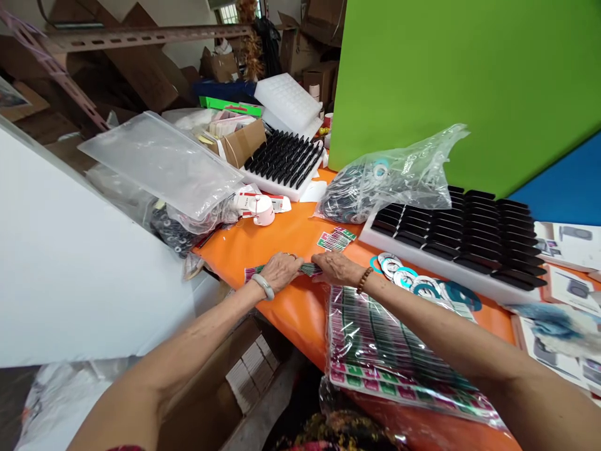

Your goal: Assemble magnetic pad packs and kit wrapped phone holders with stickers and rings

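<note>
My left hand [280, 270] and my right hand [336, 267] rest side by side on the orange table [291, 235], both pressing on a strip of green, pink and white labels [310, 269] that lies between them. A pale bangle circles my left wrist and a brown bead bracelet my right. Under my right forearm lies a clear bag of label sheets [375, 341]. A few loose labels [335, 240] lie just beyond my hands.
A white tray of black parts [462, 235] and round blue-ringed stickers [406, 275] lie to the right. A clear bag of rings [375, 185], another black-part tray [284, 163], a green board [469, 81], clear bags [159, 160] and an open carton [235, 382] surround the spot.
</note>
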Available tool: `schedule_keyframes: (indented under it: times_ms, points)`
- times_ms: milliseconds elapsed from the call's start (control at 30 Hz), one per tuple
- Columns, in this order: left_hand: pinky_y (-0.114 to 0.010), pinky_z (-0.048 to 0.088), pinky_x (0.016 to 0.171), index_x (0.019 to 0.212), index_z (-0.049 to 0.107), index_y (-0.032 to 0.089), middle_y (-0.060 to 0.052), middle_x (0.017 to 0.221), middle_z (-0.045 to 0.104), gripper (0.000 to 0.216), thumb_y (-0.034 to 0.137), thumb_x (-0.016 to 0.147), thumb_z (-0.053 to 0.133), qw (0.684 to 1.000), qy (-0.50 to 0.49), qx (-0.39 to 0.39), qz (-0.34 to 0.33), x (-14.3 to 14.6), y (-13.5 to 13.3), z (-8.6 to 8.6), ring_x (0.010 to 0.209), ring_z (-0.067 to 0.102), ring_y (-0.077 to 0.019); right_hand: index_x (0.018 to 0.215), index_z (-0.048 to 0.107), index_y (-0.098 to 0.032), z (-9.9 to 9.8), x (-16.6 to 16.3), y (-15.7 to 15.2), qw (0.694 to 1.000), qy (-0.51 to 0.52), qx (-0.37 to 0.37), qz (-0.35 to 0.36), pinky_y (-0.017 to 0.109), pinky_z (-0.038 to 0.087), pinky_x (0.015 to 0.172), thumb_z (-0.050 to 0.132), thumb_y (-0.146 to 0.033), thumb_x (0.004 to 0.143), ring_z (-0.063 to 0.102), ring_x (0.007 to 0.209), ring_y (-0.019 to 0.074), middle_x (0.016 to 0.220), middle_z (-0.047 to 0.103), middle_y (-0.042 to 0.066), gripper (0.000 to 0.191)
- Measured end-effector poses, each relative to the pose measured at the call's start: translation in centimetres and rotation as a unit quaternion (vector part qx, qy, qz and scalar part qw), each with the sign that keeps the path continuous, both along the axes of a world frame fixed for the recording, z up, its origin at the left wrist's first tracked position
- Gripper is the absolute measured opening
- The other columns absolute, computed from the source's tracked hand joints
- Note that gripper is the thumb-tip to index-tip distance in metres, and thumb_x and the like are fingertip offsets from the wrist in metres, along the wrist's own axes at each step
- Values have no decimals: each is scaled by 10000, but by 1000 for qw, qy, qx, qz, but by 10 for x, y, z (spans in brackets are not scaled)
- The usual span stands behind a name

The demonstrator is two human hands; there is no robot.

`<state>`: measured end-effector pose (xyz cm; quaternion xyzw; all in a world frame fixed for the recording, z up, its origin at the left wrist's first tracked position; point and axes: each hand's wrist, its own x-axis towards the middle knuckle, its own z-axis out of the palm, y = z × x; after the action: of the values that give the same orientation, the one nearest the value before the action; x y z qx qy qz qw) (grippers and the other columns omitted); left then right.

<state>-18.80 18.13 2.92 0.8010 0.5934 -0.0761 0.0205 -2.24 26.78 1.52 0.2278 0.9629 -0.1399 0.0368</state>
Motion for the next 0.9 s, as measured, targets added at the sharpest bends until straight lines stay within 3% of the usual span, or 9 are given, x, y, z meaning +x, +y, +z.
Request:
schedule_keyframes:
  times_ms: [100,233,300,367,467,633,733,900]
  points:
    - [-341,431,754,978,573,158,-93,903,656,160,251,943,448,999,-22,20,-14,-4,-4,7,859,623,-223,883,585,-162,7,7,-7,1000,11,-17,9,278,365,609,587,-343,879,610,714,185,814,685,82,182]
    - [-291,438,749,1021,568,188,-46,913,656,159,225,931,442,991,-122,53,17,-39,-15,3,848,616,-179,881,576,-179,27,37,1,977,177,-118,-16,241,402,622,502,-308,921,608,711,138,819,680,37,154]
    - [-295,441,742,1024,570,183,-43,896,652,173,214,922,434,989,-128,55,50,-58,-19,-2,835,616,-184,865,571,-182,35,53,16,967,220,-111,-59,237,404,619,486,-325,924,602,705,135,813,672,30,176]
    - [-307,445,743,1010,576,172,-53,897,651,178,219,920,430,990,-114,47,65,-66,-21,-5,844,618,-197,861,563,-182,37,65,33,976,182,-56,-102,245,379,586,493,-352,919,585,653,145,751,658,27,192]
    - [-315,451,750,1013,579,162,-69,923,659,183,245,931,437,993,-88,35,65,-53,-13,-3,862,625,-206,988,547,-170,22,67,51,989,80,24,-120,263,355,574,526,-380,901,595,671,179,775,668,52,228]
    - [-329,451,749,1031,583,154,-88,919,676,183,268,933,478,998,-37,32,24,-3,9,-3,870,639,-219,1280,436,-127,-12,56,54,979,0,132,-155,342,409,689,604,-464,834,595,941,304,1117,621,175,584]
    - [-333,449,743,1023,590,156,-95,882,678,195,300,930,497,999,-36,35,13,13,19,-13,887,644,-231,1347,388,-143,-12,56,48,972,23,167,-162,398,423,748,625,-560,782,552,1017,354,1244,542,196,741]
    - [-339,461,720,998,596,140,-106,857,686,183,287,916,526,999,-40,28,-4,20,23,-29,860,660,-243,1322,396,-144,1,51,25,980,103,136,-102,440,416,880,642,-523,792,501,1141,340,1329,484,193,696]
